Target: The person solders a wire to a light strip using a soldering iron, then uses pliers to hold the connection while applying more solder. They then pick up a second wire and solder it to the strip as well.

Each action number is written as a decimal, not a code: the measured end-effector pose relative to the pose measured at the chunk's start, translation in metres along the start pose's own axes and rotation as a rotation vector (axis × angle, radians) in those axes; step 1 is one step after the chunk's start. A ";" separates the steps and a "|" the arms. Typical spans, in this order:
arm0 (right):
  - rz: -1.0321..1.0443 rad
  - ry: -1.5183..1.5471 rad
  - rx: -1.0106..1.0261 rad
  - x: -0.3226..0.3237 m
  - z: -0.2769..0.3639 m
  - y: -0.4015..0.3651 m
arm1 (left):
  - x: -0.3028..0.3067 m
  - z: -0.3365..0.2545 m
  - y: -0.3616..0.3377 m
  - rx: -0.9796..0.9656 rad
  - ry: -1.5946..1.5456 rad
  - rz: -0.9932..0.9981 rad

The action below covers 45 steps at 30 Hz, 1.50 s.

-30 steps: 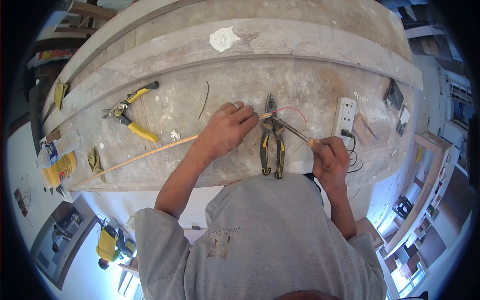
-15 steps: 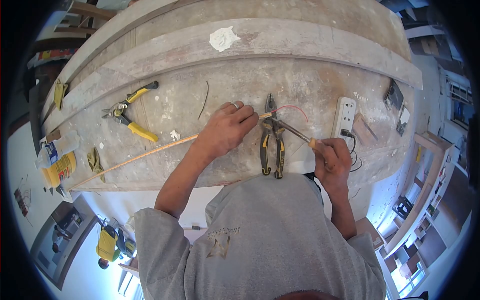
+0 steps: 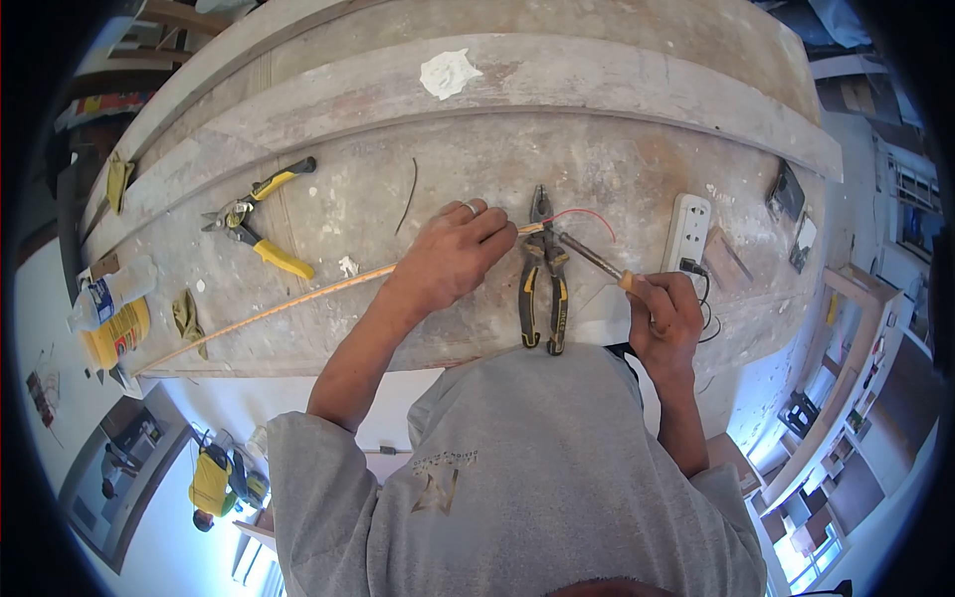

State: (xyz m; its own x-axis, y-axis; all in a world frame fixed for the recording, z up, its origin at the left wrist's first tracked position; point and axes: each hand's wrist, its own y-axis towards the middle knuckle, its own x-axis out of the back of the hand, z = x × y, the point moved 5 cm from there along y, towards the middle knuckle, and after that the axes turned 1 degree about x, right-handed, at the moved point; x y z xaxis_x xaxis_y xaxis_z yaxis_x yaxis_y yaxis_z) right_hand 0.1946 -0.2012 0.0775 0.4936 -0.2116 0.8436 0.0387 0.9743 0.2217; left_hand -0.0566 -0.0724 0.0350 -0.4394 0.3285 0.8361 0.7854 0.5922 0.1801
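Note:
My left hand (image 3: 456, 249) pinches the end of a long, thin, orange-lit LED strip (image 3: 298, 301), which stretches away to the lower left. From the strip's end a thin red wire (image 3: 587, 212) curves to the right. That end rests over combination pliers (image 3: 543, 289) with black and yellow handles, lying on the worktable. My right hand (image 3: 665, 316) is closed round the tan handle of a soldering iron (image 3: 595, 257). Its metal shaft points up and left, with the tip just right of the pliers, a little apart from the strip's end.
A white power strip (image 3: 686, 234) with a black plug stands at the right on the stained worktable (image 3: 637, 149). Yellow-handled snips (image 3: 261, 219) and a black wire piece (image 3: 408, 196) lie to the left. A clear bottle (image 3: 111, 296) and yellow container (image 3: 121, 333) stand far left.
The soldering iron's tip has drawn back slightly to the right, away from the strip's end and pliers. My left hand keeps its hold, almost still.

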 end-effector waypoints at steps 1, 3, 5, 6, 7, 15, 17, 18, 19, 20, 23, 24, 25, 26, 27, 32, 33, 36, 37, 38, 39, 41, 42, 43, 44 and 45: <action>0.009 -0.004 -0.005 0.000 0.000 0.000 | 0.000 0.000 0.000 0.000 0.000 0.000; 0.007 0.003 -0.005 0.001 0.001 0.000 | -0.001 0.000 0.000 -0.002 0.004 -0.004; 0.005 0.011 -0.005 0.001 0.002 0.000 | -0.001 0.000 0.000 -0.002 0.002 -0.002; 0.005 0.012 -0.004 0.002 0.003 0.000 | -0.001 0.000 0.000 -0.003 0.000 0.000; 0.005 0.012 -0.002 0.002 0.003 0.000 | -0.001 0.000 0.001 -0.002 0.001 -0.001; -0.015 0.017 -0.009 0.001 0.001 0.000 | -0.001 0.000 0.001 -0.005 0.000 0.008; -0.007 0.024 -0.013 0.000 0.002 0.000 | -0.001 0.001 0.000 -0.009 -0.003 0.002; -0.005 0.023 -0.015 0.000 0.002 0.000 | -0.001 0.001 0.000 -0.014 -0.007 -0.005; -0.004 0.021 -0.017 0.000 0.002 0.000 | -0.001 0.001 0.000 -0.014 -0.007 -0.005; -0.003 0.021 -0.016 0.000 0.002 0.000 | -0.001 0.001 0.001 -0.008 -0.008 -0.001; -0.001 0.019 -0.008 0.001 0.003 0.000 | -0.001 0.001 0.001 -0.001 -0.007 0.007; -0.001 0.022 -0.009 0.001 0.003 0.000 | -0.001 0.001 0.001 -0.002 -0.005 0.011; 0.000 0.025 -0.011 0.001 0.003 0.000 | -0.001 0.001 0.001 -0.001 -0.005 0.011; 0.000 0.025 -0.010 0.001 0.002 0.000 | -0.001 0.001 0.001 -0.004 -0.002 0.008; 0.000 0.005 0.004 0.002 0.001 0.000 | -0.001 0.000 0.001 -0.006 0.001 0.005; 0.012 -0.002 0.023 0.002 0.001 0.003 | -0.002 0.001 0.001 -0.008 -0.003 0.000; 0.017 -0.005 0.025 0.002 0.002 0.005 | -0.002 0.001 0.000 -0.007 -0.002 0.003; 0.029 -0.008 0.028 0.003 0.003 0.007 | -0.002 0.001 0.000 0.002 -0.021 -0.025; 0.034 -0.009 0.028 0.003 0.003 0.008 | -0.002 0.001 0.000 0.004 -0.023 -0.026; 0.037 -0.010 0.028 0.003 0.003 0.008 | -0.003 0.001 -0.001 0.012 -0.024 -0.029; 0.038 -0.011 0.032 0.003 0.003 0.008 | -0.003 0.001 -0.001 0.021 -0.024 -0.034; 0.043 -0.013 0.038 0.003 0.004 0.009 | -0.003 0.002 -0.001 0.021 -0.024 -0.039; 0.044 -0.013 0.035 0.003 0.004 0.009 | -0.004 0.002 -0.002 0.019 -0.022 -0.042; 0.045 -0.014 0.033 0.004 0.004 0.009 | -0.004 0.003 -0.003 0.021 -0.024 -0.043; 0.047 -0.015 0.034 0.004 0.004 0.010 | -0.005 0.004 -0.004 0.024 -0.024 -0.024; 0.050 -0.021 0.039 0.005 0.004 0.010 | -0.007 0.005 -0.005 0.026 -0.024 -0.005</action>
State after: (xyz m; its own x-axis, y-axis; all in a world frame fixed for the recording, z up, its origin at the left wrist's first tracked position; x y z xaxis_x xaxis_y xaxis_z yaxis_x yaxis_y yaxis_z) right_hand 0.1936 -0.1930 0.0857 0.4761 -0.1643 0.8639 -0.0200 0.9801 0.1974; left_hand -0.0598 -0.0742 0.0258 -0.4535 0.3429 0.8227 0.7718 0.6127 0.1701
